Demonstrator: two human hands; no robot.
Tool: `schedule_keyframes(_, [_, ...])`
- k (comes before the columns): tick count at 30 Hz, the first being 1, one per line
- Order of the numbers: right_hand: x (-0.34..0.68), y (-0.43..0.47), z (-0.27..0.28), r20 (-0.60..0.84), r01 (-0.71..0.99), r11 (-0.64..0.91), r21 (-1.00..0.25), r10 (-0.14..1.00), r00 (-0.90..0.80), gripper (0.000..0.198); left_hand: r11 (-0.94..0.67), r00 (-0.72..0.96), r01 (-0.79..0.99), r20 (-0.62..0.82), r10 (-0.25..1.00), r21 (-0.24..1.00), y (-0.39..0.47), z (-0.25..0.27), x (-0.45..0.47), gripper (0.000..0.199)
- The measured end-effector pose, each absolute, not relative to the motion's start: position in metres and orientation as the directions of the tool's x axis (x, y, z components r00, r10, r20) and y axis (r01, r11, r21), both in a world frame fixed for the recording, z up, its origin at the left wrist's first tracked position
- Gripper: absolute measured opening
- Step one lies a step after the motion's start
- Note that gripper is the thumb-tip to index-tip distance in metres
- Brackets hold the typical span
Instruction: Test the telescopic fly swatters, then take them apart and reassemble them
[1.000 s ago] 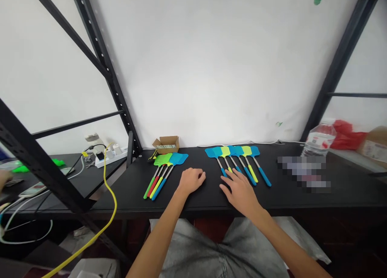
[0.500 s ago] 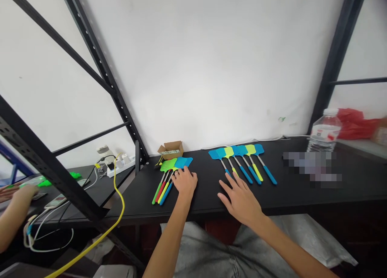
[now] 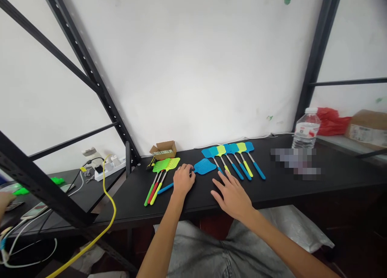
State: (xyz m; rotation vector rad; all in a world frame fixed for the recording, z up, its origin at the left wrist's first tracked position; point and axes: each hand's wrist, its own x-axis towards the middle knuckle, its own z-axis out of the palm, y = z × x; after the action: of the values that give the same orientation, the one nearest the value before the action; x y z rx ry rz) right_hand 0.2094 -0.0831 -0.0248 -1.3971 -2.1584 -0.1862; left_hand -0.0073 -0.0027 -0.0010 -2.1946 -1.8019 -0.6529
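Observation:
My left hand (image 3: 184,180) is closed over the shaft of a blue fly swatter (image 3: 204,166), whose head points right and whose handle sticks out to the left. Left of that hand lies a small fan of fly swatters (image 3: 156,185) with green, red and yellow handles. My right hand (image 3: 234,196) is open with fingers spread, at the near side of a row of blue and yellow fly swatters (image 3: 232,149). Its fingertips are close to the handles at the row's left end; whether they touch is unclear.
A small open cardboard box (image 3: 165,149) stands by the wall. Farther right are a water bottle (image 3: 306,128), a red bag (image 3: 331,121) and a larger box (image 3: 367,128). A yellow cable (image 3: 112,213) hangs by the black rack post (image 3: 45,181). Another person's arm (image 3: 4,201) shows at far left.
The blue swatter has left the left-hand fan and swung to lie crosswise, its head now farther right, under my left hand. My right hand stays open. The view has shifted slightly right.

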Motion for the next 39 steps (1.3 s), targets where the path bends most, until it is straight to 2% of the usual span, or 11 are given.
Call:
schedule_keyframes(4, [0.209,-0.084,-0.024,0.517,0.881,0.439,-0.174,0.802,-0.298,0.050,-0.066,0.015,0.993,0.442,0.897,0.099,0.001,-0.006,-0.009,0.025])
schedule_keyframes(9, [0.209,-0.084,-0.025,0.540,0.879,0.446,-0.171,0.788,-0.295,0.049,-0.098,0.056,0.992,0.403,0.913,0.084,0.001,-0.006,-0.009,0.025])
schedule_keyframes(13, [0.211,-0.082,-0.027,0.557,0.867,0.466,-0.175,0.773,-0.303,0.048,-0.069,0.011,0.989,0.403,0.915,0.130,0.000,-0.002,-0.007,0.021])
schedule_keyframes(17, [0.210,-0.082,-0.029,0.572,0.864,0.473,-0.175,0.763,-0.302,0.047,-0.086,0.016,0.984,0.413,0.911,0.153,-0.003,-0.001,-0.005,0.028])
schedule_keyframes(19, [0.210,-0.081,-0.029,0.575,0.862,0.475,-0.177,0.761,-0.302,0.047,-0.109,0.042,0.985,0.418,0.907,0.137,-0.005,-0.002,-0.004,0.028])
schedule_keyframes(25, [0.210,-0.082,-0.030,0.577,0.857,0.481,-0.184,0.759,-0.302,0.045,-0.158,0.121,0.985,0.376,0.919,0.070,-0.006,-0.003,-0.004,0.014])
schedule_keyframes(32, [0.211,-0.082,-0.029,0.619,0.828,0.517,-0.215,0.728,-0.294,0.039,-0.109,0.067,0.991,0.413,0.908,0.081,-0.005,0.001,-0.003,0.028])
schedule_keyframes(34, [0.207,-0.086,-0.028,0.637,0.789,0.564,-0.244,0.707,-0.309,0.036,-0.086,0.036,0.991,0.420,0.907,0.101,-0.005,0.002,-0.003,0.029])
schedule_keyframes(36, [0.199,-0.090,-0.027,0.629,0.707,0.630,-0.322,0.700,-0.337,0.035,-0.096,0.033,0.989,0.459,0.888,0.116,-0.006,0.002,-0.002,0.029])
schedule_keyframes(39, [0.178,-0.081,-0.026,0.553,0.498,0.646,-0.578,0.760,-0.343,0.038,-0.151,0.057,0.981,0.563,0.825,0.122,-0.007,0.002,-0.001,0.026])
